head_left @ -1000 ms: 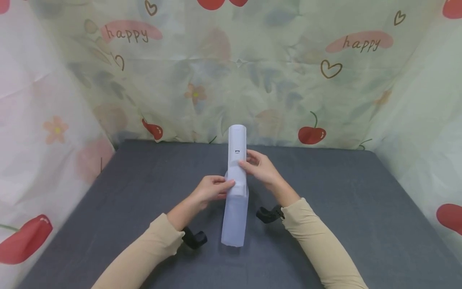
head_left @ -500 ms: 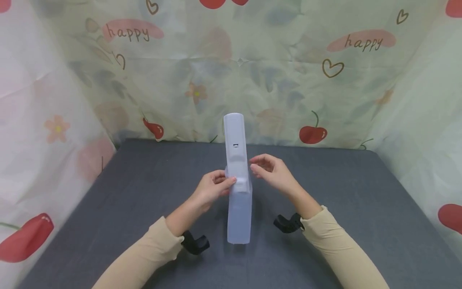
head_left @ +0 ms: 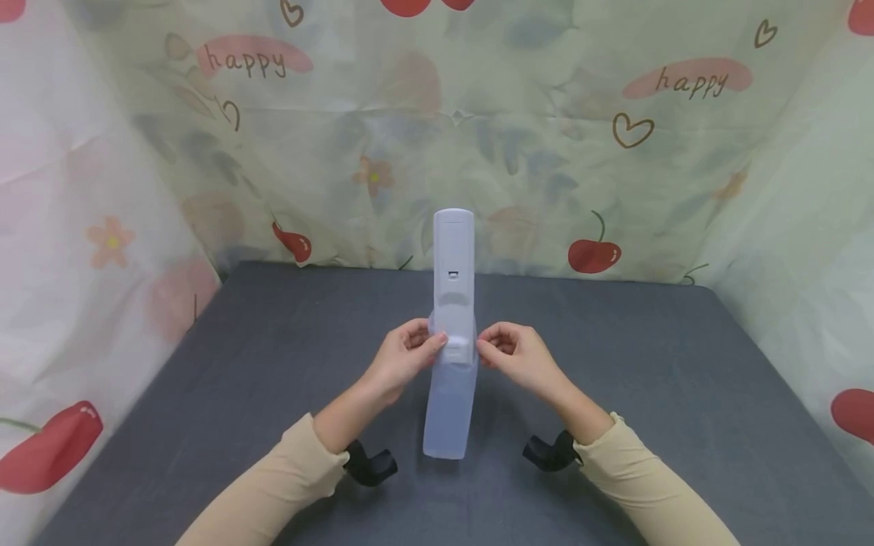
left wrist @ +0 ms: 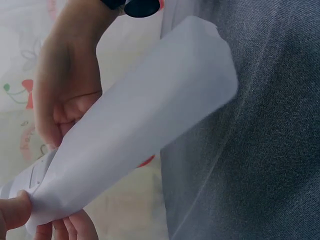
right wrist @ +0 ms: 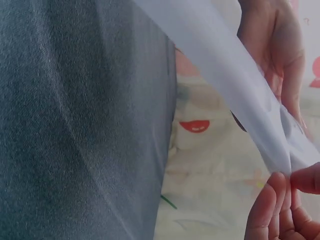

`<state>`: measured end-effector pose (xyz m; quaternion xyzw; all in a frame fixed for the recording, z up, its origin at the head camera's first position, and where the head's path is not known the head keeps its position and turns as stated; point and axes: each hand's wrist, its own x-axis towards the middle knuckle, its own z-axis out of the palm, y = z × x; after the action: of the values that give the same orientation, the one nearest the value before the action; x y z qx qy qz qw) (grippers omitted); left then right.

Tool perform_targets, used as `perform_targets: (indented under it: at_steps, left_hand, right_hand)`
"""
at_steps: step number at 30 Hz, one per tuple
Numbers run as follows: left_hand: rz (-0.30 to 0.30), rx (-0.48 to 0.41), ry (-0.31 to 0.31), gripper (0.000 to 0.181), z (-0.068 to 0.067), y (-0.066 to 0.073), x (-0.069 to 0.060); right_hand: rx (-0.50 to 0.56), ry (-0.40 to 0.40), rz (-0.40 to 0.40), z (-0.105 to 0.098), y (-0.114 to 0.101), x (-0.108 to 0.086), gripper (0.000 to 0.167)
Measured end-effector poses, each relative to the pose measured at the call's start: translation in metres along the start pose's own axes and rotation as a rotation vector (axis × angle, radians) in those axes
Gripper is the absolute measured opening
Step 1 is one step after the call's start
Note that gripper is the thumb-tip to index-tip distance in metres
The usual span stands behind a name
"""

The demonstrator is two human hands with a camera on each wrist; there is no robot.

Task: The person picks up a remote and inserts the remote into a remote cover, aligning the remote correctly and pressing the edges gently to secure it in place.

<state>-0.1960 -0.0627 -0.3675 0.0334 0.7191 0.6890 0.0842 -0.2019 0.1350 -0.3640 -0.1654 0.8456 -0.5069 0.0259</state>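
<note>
Head view: the curled left hand (head_left: 401, 358) grips a white device (head_left: 454, 246); the curled right hand (head_left: 522, 360) pinches a translucent sleeve (head_left: 450, 417).

White device (head_left: 454, 243) has frosted piece (head_left: 449, 413) below it. Left grip (head_left: 401, 355) pinches device's left edge; right grip (head_left: 520, 356) pinches frosted piece, just right of device. Grey worktop (head_left: 642, 371) under device, cherry-print curtain (head_left: 457, 144) behind.

The white object (head_left: 454, 311) partly hides the left hand (head_left: 399, 359).
</note>
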Motion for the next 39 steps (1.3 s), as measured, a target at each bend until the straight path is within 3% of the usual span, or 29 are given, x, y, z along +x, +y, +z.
perform_targets:
  at_steps: [11,39]
  left_hand:
    - [0.034,0.049,-0.023,0.035,0.0012,0.0034,-0.0015]
    - [0.096,0.133,-0.077,0.034,0.0065,0.0025,-0.0041]
  right_hand:
    - [0.001,0.1,0.027,0.0057,-0.0055,-0.0001,0.013]
    - [0.027,0.153,0.068,0.0053,-0.0077,0.0014,0.014]
